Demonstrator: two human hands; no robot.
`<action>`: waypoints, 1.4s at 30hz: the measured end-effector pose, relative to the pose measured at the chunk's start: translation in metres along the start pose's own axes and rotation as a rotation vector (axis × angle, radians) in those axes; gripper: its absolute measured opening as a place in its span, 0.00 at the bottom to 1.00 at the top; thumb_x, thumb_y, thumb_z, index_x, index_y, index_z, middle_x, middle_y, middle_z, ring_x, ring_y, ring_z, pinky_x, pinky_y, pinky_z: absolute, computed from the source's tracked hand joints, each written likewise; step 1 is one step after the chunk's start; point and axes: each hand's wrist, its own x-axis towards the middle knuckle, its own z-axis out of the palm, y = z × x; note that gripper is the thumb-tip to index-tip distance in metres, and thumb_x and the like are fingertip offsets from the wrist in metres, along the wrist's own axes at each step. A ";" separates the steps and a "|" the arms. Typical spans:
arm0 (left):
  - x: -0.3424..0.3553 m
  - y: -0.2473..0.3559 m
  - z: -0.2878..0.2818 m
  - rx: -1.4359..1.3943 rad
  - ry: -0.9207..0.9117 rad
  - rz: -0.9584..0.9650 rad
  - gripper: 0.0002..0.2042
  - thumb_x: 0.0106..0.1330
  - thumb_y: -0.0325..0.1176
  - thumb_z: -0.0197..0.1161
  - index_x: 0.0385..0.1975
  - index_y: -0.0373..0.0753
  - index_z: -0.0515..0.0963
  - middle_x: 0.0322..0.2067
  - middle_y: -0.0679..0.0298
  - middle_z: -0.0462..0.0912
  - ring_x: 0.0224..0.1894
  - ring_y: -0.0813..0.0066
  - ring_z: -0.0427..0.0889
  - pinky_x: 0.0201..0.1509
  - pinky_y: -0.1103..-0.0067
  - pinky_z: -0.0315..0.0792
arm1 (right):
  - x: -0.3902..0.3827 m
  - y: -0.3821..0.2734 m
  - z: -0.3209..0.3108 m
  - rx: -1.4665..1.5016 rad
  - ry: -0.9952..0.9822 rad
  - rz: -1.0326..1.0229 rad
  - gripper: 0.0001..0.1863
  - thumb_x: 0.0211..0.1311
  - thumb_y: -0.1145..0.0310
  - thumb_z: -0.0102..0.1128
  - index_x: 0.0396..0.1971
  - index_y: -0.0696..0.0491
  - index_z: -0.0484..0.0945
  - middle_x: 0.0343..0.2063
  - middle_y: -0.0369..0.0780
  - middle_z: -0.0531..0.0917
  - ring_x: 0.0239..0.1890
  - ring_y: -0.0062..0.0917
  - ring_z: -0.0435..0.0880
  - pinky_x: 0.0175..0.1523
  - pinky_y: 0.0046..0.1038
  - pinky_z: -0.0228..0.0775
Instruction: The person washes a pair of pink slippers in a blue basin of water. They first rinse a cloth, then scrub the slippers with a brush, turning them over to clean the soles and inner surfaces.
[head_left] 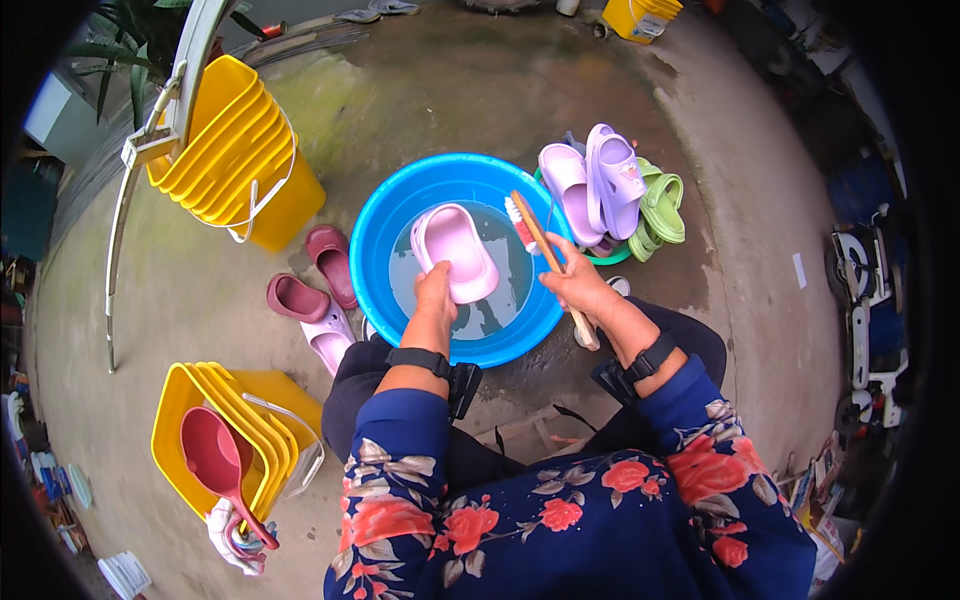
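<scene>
Over the blue basin, my left hand grips a pale pink clog by its near side, the foot opening facing up. My right hand is closed around the wooden handle of a scrubbing brush, at the basin's right rim. White and red bristles on the brush point left toward the clog, apart from it. Cloudy water lies in the basin below. My fingers partly hide the clog's near edge and the middle of the brush handle.
Lilac clogs and green clogs are piled in a green basin to the right. Maroon clogs and another lilac clog lie left. Yellow bucket stacks stand further left, the nearer one holding a red ladle.
</scene>
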 end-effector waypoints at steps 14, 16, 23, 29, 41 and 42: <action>0.081 -0.098 -0.050 0.207 0.127 -0.208 0.20 0.56 0.25 0.55 0.49 0.42 0.60 0.44 0.57 0.70 0.44 0.64 0.72 0.46 0.69 0.68 | 0.128 0.111 0.015 -0.578 -0.090 0.106 0.32 0.43 0.69 0.54 0.53 0.48 0.58 0.42 0.48 0.73 0.45 0.40 0.72 0.48 0.32 0.64; 0.093 -0.101 -0.061 0.223 0.071 -0.191 0.19 0.59 0.30 0.52 0.49 0.44 0.58 0.45 0.59 0.69 0.46 0.61 0.71 0.44 0.64 0.69 | 0.154 0.127 0.023 -0.562 -0.040 -0.011 0.32 0.43 0.69 0.53 0.54 0.47 0.57 0.41 0.48 0.74 0.44 0.41 0.72 0.48 0.32 0.64; 0.124 -0.113 -0.079 0.030 0.265 -0.313 0.18 0.57 0.28 0.54 0.48 0.42 0.61 0.43 0.59 0.70 0.42 0.67 0.72 0.46 0.71 0.67 | 0.194 0.163 0.041 -0.757 0.004 0.356 0.27 0.54 0.62 0.48 0.56 0.35 0.55 0.40 0.46 0.75 0.43 0.40 0.73 0.46 0.34 0.65; 0.131 -0.118 -0.052 0.144 0.326 -0.194 0.17 0.58 0.32 0.54 0.47 0.43 0.61 0.40 0.61 0.72 0.40 0.69 0.72 0.42 0.71 0.68 | 0.139 0.147 0.036 -0.734 -0.112 -0.026 0.24 0.57 0.61 0.45 0.55 0.37 0.57 0.33 0.46 0.77 0.34 0.42 0.75 0.39 0.37 0.67; 0.111 -0.127 -0.025 0.263 0.151 -0.169 0.17 0.60 0.41 0.52 0.45 0.42 0.64 0.37 0.62 0.72 0.39 0.73 0.70 0.40 0.76 0.67 | 0.165 0.121 0.080 -0.921 0.016 -0.012 0.23 0.57 0.65 0.43 0.55 0.43 0.56 0.25 0.52 0.77 0.29 0.45 0.76 0.36 0.41 0.67; 0.115 -0.126 -0.028 0.198 0.175 -0.102 0.17 0.60 0.42 0.52 0.46 0.42 0.64 0.38 0.62 0.72 0.39 0.73 0.70 0.41 0.76 0.66 | 0.158 0.120 0.080 -0.898 -0.124 0.088 0.24 0.57 0.65 0.43 0.55 0.44 0.55 0.25 0.51 0.77 0.30 0.45 0.76 0.37 0.41 0.67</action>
